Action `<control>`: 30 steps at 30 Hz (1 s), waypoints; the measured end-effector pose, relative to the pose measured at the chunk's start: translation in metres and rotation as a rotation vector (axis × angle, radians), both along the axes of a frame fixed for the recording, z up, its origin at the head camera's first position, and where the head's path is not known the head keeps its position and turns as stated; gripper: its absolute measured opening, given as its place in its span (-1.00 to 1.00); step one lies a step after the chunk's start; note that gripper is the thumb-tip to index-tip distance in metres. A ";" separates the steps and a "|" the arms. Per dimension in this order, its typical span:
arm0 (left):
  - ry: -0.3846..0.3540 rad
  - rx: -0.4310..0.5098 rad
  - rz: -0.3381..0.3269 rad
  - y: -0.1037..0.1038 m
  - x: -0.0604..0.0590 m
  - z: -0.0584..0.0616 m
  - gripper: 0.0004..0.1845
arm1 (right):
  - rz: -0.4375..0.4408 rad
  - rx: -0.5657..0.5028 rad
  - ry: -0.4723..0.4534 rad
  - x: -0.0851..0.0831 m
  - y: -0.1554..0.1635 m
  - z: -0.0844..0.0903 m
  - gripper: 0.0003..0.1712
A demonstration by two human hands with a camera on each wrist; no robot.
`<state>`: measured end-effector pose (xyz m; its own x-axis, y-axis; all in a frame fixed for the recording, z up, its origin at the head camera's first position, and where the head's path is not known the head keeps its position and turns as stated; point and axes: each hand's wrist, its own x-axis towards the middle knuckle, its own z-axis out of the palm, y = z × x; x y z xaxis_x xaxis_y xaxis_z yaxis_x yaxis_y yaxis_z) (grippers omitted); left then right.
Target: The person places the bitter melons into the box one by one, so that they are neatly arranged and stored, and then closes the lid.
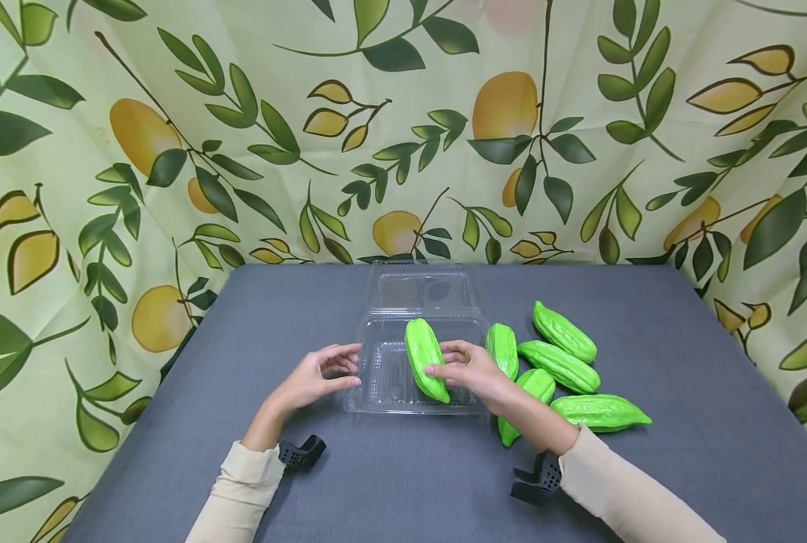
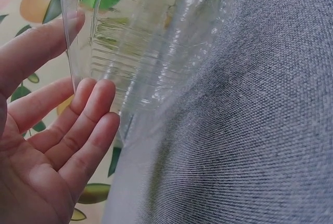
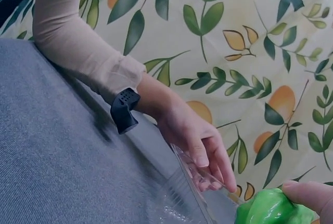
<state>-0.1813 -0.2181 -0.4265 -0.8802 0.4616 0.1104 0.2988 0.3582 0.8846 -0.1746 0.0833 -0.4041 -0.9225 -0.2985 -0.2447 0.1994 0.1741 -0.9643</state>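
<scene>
A grey cloth-covered surface [image 1: 682, 452] lies inside a backdrop [image 1: 173, 113] printed with leaves and fruit, which closes it in at the far edge and on both sides; bare cloth lies open to the left of the hands and along the near edge. A clear plastic clamshell container [image 1: 383, 377] sits at the middle with its lid [image 1: 422, 286] folded back. The left hand [image 1: 315, 377] rests at the container's left rim, its fingers [image 2: 91, 109] loosely spread and nearly straight, the thumb touching the plastic edge. The right hand [image 1: 467, 369] pinches a green bitter gourd [image 1: 424, 358] between thumb and fingertips, over the open tray. Five more bitter gourds [image 1: 563, 366] lie clustered just right of the container.
</scene>
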 end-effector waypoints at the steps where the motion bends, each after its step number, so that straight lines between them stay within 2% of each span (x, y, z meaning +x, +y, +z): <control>1: 0.000 0.001 0.000 0.000 0.000 0.000 -0.39 | -0.001 -0.003 -0.003 0.000 -0.001 -0.001 -0.28; 8: 0.015 0.015 -0.011 0.001 0.000 -0.001 -0.39 | -0.033 -0.002 -0.013 -0.004 -0.014 -0.004 -0.32; 17: 0.021 0.007 -0.006 0.001 -0.001 -0.001 -0.39 | -0.013 -0.055 -0.021 -0.007 -0.034 -0.009 -0.36; 23: 0.017 0.005 -0.006 0.002 0.000 0.000 -0.40 | -0.029 -0.016 -0.041 -0.007 -0.046 -0.013 -0.40; 30: 0.023 -0.001 -0.004 0.002 0.001 0.002 -0.40 | -0.051 0.004 -0.107 -0.011 -0.060 -0.013 -0.38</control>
<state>-0.1805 -0.2162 -0.4247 -0.8754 0.4655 0.1303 0.3208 0.3577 0.8770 -0.1852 0.0236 -0.4174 -0.9049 -0.2503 -0.3441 0.3104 0.1650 -0.9362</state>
